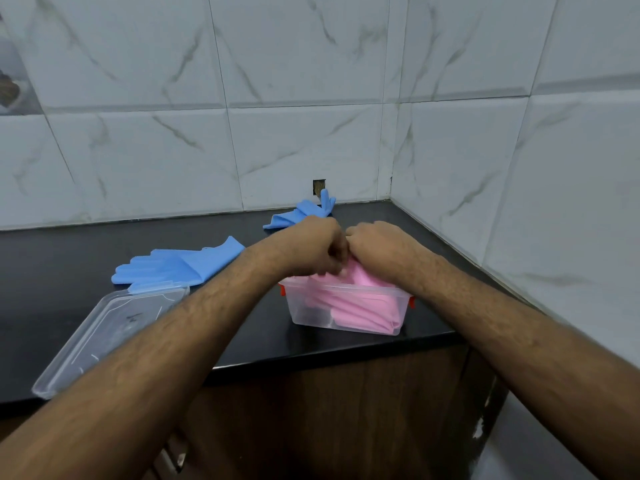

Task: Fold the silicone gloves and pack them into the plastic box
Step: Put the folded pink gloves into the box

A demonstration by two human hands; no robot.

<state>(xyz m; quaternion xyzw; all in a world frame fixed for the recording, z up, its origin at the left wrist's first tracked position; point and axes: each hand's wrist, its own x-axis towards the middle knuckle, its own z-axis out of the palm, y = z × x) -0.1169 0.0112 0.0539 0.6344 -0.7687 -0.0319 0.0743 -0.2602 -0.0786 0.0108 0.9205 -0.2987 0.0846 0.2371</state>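
A clear plastic box (304, 315) with red latches stands on the black counter, near its front edge. Folded pink silicone gloves (360, 306) fill it and rise above the rim. My left hand (311, 245) and my right hand (381, 242) meet over the box's far side, fingers curled down onto the top of the pink gloves. One blue glove (173, 268) lies flat to the left of the box. A second blue glove (304, 209) lies behind my hands by the wall, partly hidden.
The box's clear lid (104, 337) lies on the counter at the left, its corner reaching the front edge. Marble-tiled walls close the counter at the back and right. A brown cabinet front (329, 410) runs below the counter edge.
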